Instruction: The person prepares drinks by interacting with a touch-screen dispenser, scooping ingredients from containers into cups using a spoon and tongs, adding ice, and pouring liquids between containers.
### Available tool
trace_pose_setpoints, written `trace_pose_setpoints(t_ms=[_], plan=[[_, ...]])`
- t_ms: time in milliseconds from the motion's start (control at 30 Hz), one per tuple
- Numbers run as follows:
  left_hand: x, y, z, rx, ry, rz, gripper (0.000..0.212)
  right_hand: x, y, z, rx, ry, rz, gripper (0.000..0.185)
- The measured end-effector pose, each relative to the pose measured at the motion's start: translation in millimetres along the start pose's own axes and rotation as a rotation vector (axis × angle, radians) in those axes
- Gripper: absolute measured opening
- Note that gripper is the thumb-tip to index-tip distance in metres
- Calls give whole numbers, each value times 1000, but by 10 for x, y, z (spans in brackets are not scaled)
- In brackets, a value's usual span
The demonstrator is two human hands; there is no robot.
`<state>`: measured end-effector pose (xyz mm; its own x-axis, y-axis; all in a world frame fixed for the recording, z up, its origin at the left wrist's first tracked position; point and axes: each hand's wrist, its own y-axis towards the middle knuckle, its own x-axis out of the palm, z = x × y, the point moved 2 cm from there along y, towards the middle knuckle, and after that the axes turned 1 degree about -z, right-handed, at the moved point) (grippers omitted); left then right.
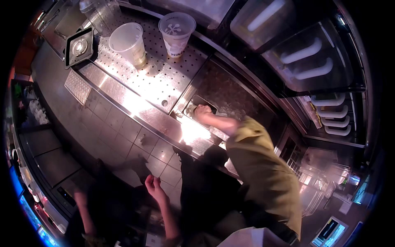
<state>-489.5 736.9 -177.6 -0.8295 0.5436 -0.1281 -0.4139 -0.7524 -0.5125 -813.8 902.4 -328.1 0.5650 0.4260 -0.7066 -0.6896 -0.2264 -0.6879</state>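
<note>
My right hand (203, 111), at the end of a khaki sleeve, reaches into a small dark-rimmed container (207, 99) at the near corner of a steel ice bin (222, 81). Its fingers are curled beside something shiny and pale (190, 108); whether they grip it is unclear. Ice (236, 109) lies behind the wrist. On the perforated steel drain board (154, 78) left of the bin stand two translucent plastic cups, a plain-looking one (126, 41) and a printed one (176, 38), each with a little liquid at its base. My left hand is out of view.
A co-worker's hand (153, 185) and another blurred hand (81, 199) show at lower left. A square black-rimmed fixture (79, 48) and a clear pitcher (103, 15) stand by the drain board. Clear bins with white handles (304, 51) line the right, above the tiled floor (135, 145).
</note>
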Motion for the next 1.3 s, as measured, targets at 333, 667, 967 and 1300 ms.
trace_pose_setpoints(t_ms=[333,667,967,1300], plan=[[-189,16,-473,-125,-187,115,24,358,-491,2125,364,318,422,31],[-476,-519,-728,-248,-101,325,28,941,728,1286,222,660,414,26],[-33,-78,105,-30,-109,-39,26,679,-509,1469,244,1344,507,13],[1175,-22,1048,270,-50,-654,31,23,-3816,1915,352,2024,653,16]])
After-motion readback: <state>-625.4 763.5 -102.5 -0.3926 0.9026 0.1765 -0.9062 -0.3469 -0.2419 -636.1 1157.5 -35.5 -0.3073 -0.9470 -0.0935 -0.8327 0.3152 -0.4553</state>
